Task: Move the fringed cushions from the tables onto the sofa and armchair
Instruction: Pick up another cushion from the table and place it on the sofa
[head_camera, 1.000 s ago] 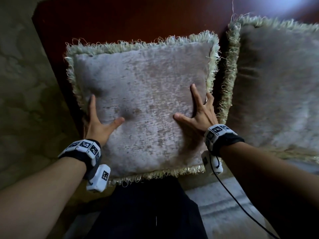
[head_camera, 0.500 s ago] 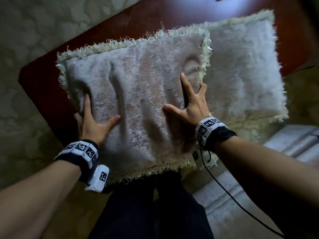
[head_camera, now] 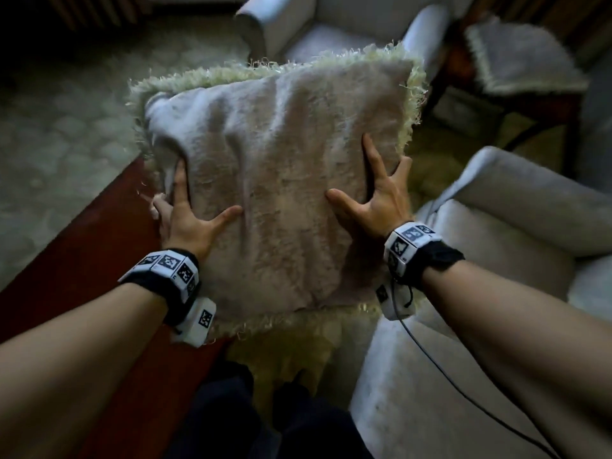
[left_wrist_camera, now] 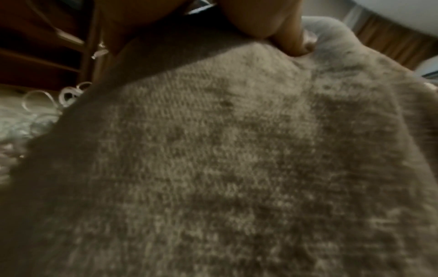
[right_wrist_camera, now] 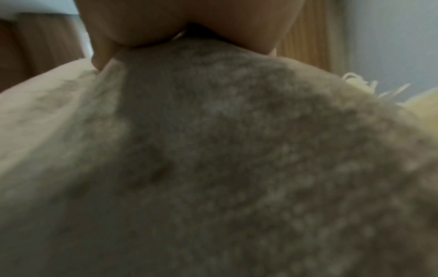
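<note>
I hold a beige velvet cushion (head_camera: 281,167) with a pale green fringe in the air in front of me, tilted towards me. My left hand (head_camera: 198,207) grips its left edge, thumb and forefinger spread on top and the other fingers round the side. My right hand (head_camera: 361,180) grips the right edge the same way. Both wrist views are filled by the cushion fabric (left_wrist_camera: 237,168) (right_wrist_camera: 237,168). A second fringed cushion (head_camera: 520,58) lies on a dark wooden side table (head_camera: 543,104) at the upper right.
A pale armchair (head_camera: 334,34) stands beyond the held cushion. A pale sofa (head_camera: 496,226) lies at my right, its arm close to my right wrist. The red-brown table (head_camera: 82,253) runs along my left. Patterned carpet (head_camera: 66,111) covers the floor.
The cushion has come up off the red-brown table and swung to the right in both hands. The armchair, sofa and side table have come into view.
</note>
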Tool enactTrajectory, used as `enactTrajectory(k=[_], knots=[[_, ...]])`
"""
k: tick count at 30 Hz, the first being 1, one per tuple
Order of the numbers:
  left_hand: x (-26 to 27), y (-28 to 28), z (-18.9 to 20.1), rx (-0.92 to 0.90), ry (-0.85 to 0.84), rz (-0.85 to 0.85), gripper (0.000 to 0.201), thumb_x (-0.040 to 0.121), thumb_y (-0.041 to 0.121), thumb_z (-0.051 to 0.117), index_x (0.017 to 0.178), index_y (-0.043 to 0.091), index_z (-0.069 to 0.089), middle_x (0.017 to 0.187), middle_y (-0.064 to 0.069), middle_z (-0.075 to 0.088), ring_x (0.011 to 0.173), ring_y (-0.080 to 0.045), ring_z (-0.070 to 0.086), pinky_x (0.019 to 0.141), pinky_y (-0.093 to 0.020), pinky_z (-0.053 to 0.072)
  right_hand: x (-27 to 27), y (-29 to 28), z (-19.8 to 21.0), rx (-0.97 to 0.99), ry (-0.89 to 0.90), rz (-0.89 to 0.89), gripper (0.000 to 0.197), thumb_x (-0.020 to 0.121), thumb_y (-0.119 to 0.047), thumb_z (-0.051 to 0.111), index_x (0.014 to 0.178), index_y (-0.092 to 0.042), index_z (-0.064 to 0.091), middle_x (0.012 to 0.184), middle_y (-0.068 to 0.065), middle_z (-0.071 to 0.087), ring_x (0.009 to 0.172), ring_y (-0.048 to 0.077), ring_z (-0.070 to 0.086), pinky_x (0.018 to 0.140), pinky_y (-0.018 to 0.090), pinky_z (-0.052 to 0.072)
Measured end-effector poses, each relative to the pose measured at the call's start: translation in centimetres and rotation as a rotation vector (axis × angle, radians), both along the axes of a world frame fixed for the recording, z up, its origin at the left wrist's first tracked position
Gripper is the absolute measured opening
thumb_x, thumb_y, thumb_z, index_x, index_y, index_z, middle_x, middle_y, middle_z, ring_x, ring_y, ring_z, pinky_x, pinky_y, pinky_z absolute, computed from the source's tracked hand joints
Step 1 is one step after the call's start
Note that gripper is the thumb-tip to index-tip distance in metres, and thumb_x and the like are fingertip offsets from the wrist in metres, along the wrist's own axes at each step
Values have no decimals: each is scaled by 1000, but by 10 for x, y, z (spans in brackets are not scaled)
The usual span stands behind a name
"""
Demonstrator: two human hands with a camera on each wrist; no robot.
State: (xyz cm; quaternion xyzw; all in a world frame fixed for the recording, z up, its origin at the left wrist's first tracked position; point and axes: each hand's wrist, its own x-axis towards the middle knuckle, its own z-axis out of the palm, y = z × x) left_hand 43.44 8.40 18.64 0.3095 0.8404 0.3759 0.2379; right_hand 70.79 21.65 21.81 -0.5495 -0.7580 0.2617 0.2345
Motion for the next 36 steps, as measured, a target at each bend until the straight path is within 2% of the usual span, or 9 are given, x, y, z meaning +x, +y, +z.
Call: enactTrajectory(k=[4, 7, 10, 12, 14, 19, 25, 30, 36], knots=[[90, 71, 28, 99, 11, -239, 118, 52, 75, 77, 146, 62, 7, 147, -24, 25, 134, -45, 36, 111, -57, 36, 115, 6, 31, 57, 10, -218, 105, 66, -78, 67, 151, -55, 9, 151, 17, 15, 141, 41, 31, 115, 50, 34], [160, 116, 42, 118, 29, -427, 119, 61, 62, 82, 153, 52, 7, 147, -25, 25, 136, -45, 34, 113, -54, 33, 193, -3, 41, 66, -6, -385, 111, 67, -76, 69, 153, -50, 5, 154, 20, 13, 143, 43, 27, 117, 50, 29], [226, 158, 43, 132, 40, -643, 124, 52, 76, 76, 150, 55, 3, 146, -24, 31, 133, -47, 39, 111, -57, 35, 260, -21, 37, 40, -23, -571, 114, 66, -77, 69, 152, -52, -1, 154, 22, 11, 143, 44, 27, 117, 51, 28], [273, 185, 39, 121, 25, -776, 126, 47, 80, 72, 150, 54, 4, 144, -23, 33, 132, -45, 39, 112, -55, 34, 299, -36, 30, -5, -18, -687, 115, 62, -83, 66, 148, -58, -6, 155, 21, 10, 141, 45, 30, 115, 55, 32], [323, 207, 35, 101, 35, -903, 125, 52, 72, 76, 153, 50, 5, 142, -23, 32, 131, -44, 39, 113, -49, 34, 334, -54, 23, -58, -16, -816, 114, 59, -87, 63, 145, -63, -10, 155, 22, 9, 140, 46, 32, 110, 58, 37], [444, 234, 22, 71, 12, -1266, 126, 51, 72, 73, 152, 53, 1, 144, -22, 29, 133, -43, 35, 112, -53, 35, 396, -116, 8, -140, -35, -1171, 116, 60, -85, 63, 146, -61, -13, 158, 26, 1, 145, 45, 22, 111, 58, 36], [584, 195, 7, 15, -33, -1618, 125, 50, 69, 77, 149, 58, 2, 138, -18, 32, 127, -42, 41, 111, -53, 35, 437, -220, -12, -186, 22, -1539, 116, 69, -73, 70, 151, -53, -10, 160, 21, -5, 148, 41, 14, 114, 51, 27], [688, 129, -26, -14, -82, -1834, 126, 52, 60, 85, 148, 60, 4, 140, -14, 29, 131, -39, 40, 111, -51, 36, 470, -307, -45, -195, 130, -1785, 114, 68, -66, 75, 144, -63, -10, 163, 17, -13, 151, 37, 8, 118, 54, 21], [794, 40, -82, 28, -99, -2024, 129, 55, 49, 90, 153, 50, 7, 140, -11, 29, 132, -31, 42, 109, -31, 31, 513, -398, -99, -200, 283, -2002, 114, 66, -60, 79, 130, -76, -13, 163, 7, -22, 152, 31, 4, 116, 52, 23]])
